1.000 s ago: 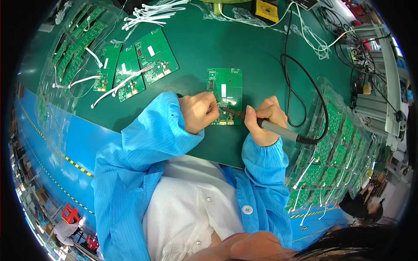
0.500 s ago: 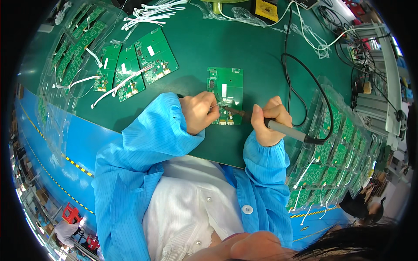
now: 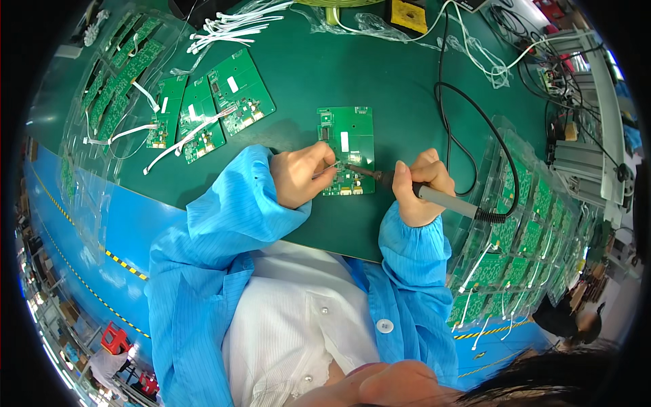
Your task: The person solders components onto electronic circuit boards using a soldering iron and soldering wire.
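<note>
A green circuit board lies flat on the green mat, between my two hands. My right hand is wrapped round the grey handle of a soldering iron. Its tip points left and meets the board's lower half, among small parts. At the board's left edge, my left hand is closed in a pinch, fingertips close to the iron's tip. Whatever is between those fingertips is too small to make out. White connectors line the board's lower edge.
Several circuit boards with white cables lie at the left. Clear trays of boards stand at the far left and right. Behind are a bundle of white cables and a yellow sponge. The iron's black cord loops at right.
My left hand has shifted slightly left, and the board appears a little further left too. The iron stays in my right hand, its tip still at the board.
</note>
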Available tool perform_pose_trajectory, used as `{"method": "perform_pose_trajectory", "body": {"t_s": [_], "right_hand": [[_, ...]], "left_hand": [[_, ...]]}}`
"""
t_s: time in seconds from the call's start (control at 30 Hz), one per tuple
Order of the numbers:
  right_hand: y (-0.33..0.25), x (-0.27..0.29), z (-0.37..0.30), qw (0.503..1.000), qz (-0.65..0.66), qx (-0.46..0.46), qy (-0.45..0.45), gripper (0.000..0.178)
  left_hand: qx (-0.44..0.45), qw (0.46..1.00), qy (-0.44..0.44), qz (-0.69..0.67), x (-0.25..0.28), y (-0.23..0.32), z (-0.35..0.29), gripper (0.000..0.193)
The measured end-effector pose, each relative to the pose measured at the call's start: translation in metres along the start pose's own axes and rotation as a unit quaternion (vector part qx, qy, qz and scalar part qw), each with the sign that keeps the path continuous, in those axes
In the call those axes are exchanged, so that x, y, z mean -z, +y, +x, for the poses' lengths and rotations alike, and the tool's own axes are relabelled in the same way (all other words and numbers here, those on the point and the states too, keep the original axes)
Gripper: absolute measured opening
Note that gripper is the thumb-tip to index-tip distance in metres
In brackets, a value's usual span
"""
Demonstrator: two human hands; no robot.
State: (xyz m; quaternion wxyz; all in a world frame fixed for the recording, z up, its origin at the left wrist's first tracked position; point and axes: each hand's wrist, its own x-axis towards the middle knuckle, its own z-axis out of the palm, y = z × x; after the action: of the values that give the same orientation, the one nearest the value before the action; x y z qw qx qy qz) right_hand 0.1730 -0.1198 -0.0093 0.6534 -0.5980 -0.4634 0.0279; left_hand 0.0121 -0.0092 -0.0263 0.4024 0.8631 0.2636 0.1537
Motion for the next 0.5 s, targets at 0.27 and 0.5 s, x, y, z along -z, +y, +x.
{"method": "perform_pose_trajectory", "body": {"t_s": [0.27,0.5], "right_hand": [[0.0005,-0.0027,-0.0007,1.0,-0.005,0.005,-0.004,0.025],[0.0001,-0.0059,-0.001,1.0,-0.012,0.021,-0.02,0.025]], "left_hand": [[0.04,0.996,-0.06,-0.05,0.0044,-0.0038,0.0013,0.006],[0.051,0.997,-0.043,0.031,-0.0007,0.0024,0.0037,0.006]]}}
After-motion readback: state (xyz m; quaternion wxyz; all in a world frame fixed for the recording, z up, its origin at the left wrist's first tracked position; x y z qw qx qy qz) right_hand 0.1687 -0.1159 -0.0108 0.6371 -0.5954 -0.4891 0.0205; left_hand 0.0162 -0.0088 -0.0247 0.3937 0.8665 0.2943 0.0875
